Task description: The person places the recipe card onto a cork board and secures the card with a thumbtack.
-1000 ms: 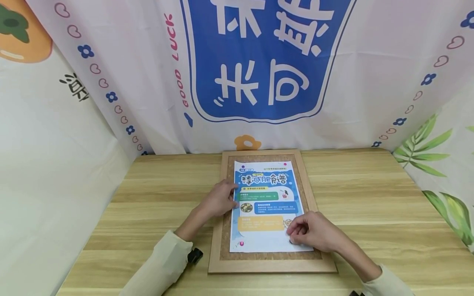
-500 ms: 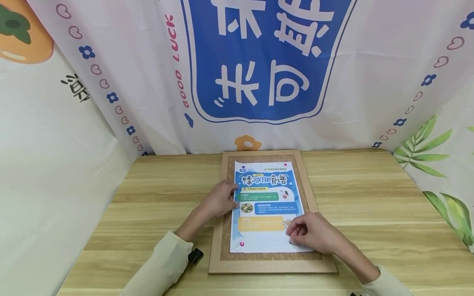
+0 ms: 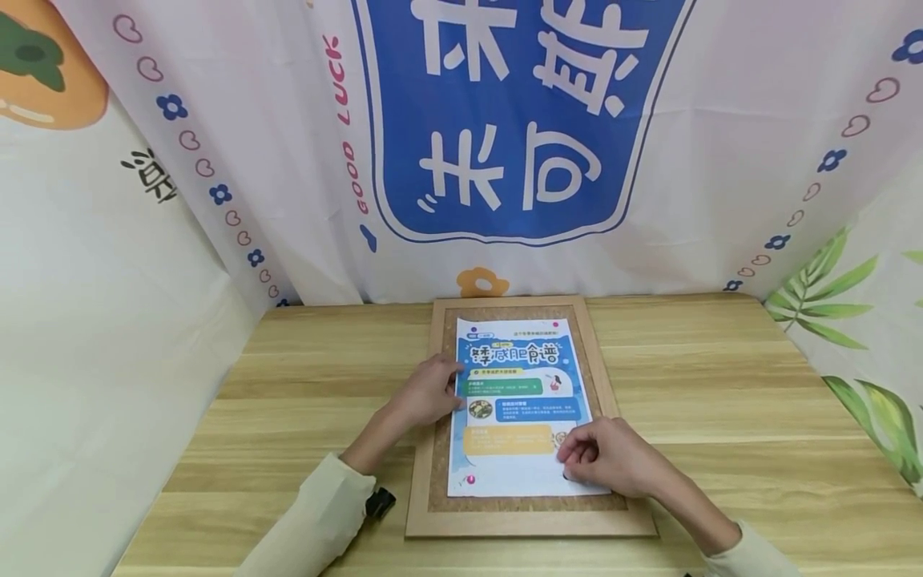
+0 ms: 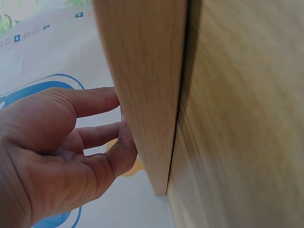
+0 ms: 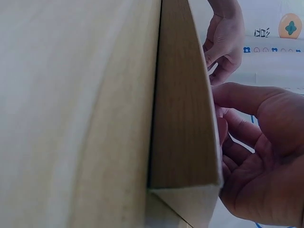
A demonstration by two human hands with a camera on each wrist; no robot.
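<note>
A printed poster with blue, green and yellow panels lies on a wood-framed cork board. Pink push pins sit in its lower left and upper right corners, and a purple one is at the upper left. My left hand rests on the poster's left edge with loosely bent fingers. Near the lower right corner, my right hand pinches a small, mostly hidden push pin between thumb and index finger. The board's frame hides both sets of fingertips in the wrist views, where my left hand and right hand reach over its side.
The board lies flat on a wood-grain table. Behind it hangs a white curtain with a blue printed panel, close to the board's far edge. More printed cloth stands at the left and right sides.
The head view has tilted slightly, so the scene sits a little lower. Both hands stay in the same places on the poster, with hardly any finger movement visible.
</note>
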